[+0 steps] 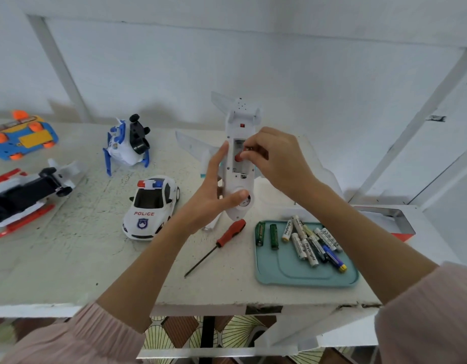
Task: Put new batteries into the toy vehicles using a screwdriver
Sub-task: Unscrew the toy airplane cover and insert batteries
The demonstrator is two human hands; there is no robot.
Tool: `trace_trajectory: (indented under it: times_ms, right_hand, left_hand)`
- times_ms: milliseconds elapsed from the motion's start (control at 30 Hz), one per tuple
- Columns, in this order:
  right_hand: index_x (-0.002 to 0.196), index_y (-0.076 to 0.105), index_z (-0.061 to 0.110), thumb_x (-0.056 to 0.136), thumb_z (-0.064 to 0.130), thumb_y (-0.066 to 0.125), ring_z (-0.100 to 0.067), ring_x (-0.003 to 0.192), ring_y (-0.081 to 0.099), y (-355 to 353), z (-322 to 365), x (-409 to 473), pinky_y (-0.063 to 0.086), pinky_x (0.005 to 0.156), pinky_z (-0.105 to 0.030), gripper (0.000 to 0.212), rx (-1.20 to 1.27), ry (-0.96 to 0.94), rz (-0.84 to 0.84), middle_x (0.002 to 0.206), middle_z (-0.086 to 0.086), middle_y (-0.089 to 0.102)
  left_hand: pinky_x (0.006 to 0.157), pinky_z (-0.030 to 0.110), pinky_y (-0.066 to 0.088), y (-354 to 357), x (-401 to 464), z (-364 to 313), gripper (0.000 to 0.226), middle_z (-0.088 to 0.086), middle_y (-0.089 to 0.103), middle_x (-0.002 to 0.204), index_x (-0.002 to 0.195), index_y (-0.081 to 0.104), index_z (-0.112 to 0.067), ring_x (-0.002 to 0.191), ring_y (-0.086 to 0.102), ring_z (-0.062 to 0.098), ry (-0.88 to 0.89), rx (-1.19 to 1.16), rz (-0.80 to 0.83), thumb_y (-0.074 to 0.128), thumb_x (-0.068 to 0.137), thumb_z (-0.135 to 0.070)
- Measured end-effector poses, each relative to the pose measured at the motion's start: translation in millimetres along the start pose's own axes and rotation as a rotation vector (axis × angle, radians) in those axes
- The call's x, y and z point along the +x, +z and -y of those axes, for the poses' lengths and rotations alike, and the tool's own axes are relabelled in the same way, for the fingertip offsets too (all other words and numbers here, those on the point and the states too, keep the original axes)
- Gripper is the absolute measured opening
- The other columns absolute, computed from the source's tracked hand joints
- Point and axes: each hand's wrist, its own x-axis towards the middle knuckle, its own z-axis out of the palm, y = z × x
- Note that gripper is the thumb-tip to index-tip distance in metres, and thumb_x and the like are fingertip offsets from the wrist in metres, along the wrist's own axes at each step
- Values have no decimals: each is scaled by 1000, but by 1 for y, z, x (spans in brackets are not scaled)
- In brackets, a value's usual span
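Observation:
A white toy plane [239,179] is held belly-up above the table, nose toward me, its battery bay open. My left hand [216,190] grips its fuselage from the left, thumb across the nose. My right hand [273,158] pinches a red-ended battery [238,157] at the open bay. A red-handled screwdriver [228,236] lies on the table just below the plane, tip pointing toward me. A teal tray [306,277] to the right holds several loose batteries [310,244], two of them green.
A white police car [151,206] stands left of my left hand. Further left lie a white-and-blue toy [127,143], a red-white-black vehicle [27,198] and an upturned blue-orange car [22,135]. A metal bracket [392,219] sits at the table's right edge.

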Motion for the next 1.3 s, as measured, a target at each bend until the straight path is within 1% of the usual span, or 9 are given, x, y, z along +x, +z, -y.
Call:
trace_trajectory:
  times_ms: [167,267,400,500,633,733,900,1167,1300]
  right_hand:
    - [75,61,-4,75,3,66,-20,58,50,5,-2,-3,38,58,-13,9,-36,-49,28,72,-14,58]
    - [73,58,-4,74,0,63,-26,55,52,7,-2,-6,46,51,-31,6,-54,-110,29,71,-16,56]
    - [64,56,-2,70,0,63,-27,56,52,8,-5,-9,48,51,-35,9,-14,-98,83,69,-14,55]
    - [65,63,-4,69,1,63,-29,60,56,8,-9,-6,51,56,-39,7,-7,-58,152,72,-15,59]
    - [73,71,-3,70,2,66,-28,63,61,8,-8,-6,51,60,-32,7,-18,-31,172,75,-15,64]
    - [80,73,0,71,2,69,-18,59,53,4,-6,-5,45,59,-25,11,-25,27,137,70,-11,64]
    - [91,74,12,80,17,66,-18,60,53,0,-3,-2,51,64,-36,15,-98,192,237,68,-6,68]
    - [83,73,2,85,11,59,-16,48,45,-7,5,6,47,56,-32,17,-104,294,365,67,-15,67]
    - [81,74,6,84,15,61,-26,66,61,-7,5,6,53,64,-37,16,-173,318,357,70,-13,68]
  left_hand:
    - [78,15,50,4,3,-1,82,8,37,146,126,8,-66,106,62,11,21,-6,-1,65,77,-34]
    - [78,13,50,5,5,-1,82,6,37,146,126,8,-66,107,61,9,24,-15,-1,65,76,-33]
    - [78,13,49,3,6,0,83,-1,37,144,126,9,-65,108,60,8,18,-32,-1,65,76,-33]
    - [78,14,50,3,6,1,82,-1,37,144,125,9,-66,110,59,10,3,-39,-4,65,75,-34]
    - [78,13,49,4,8,0,83,-3,37,144,127,10,-65,111,59,10,14,-40,-6,66,76,-32]
    - [78,11,48,4,9,0,83,-5,39,140,128,9,-64,111,58,8,11,-27,-7,66,76,-32]
    - [74,10,49,4,9,-1,85,-7,37,141,129,7,-63,106,59,4,-3,-15,10,66,77,-31]
    - [78,12,49,5,8,-1,87,-6,39,141,132,9,-63,114,57,13,-3,-1,12,67,75,-34]
    - [82,17,51,5,9,-2,87,-8,39,142,134,10,-62,113,58,12,4,8,18,68,75,-34]
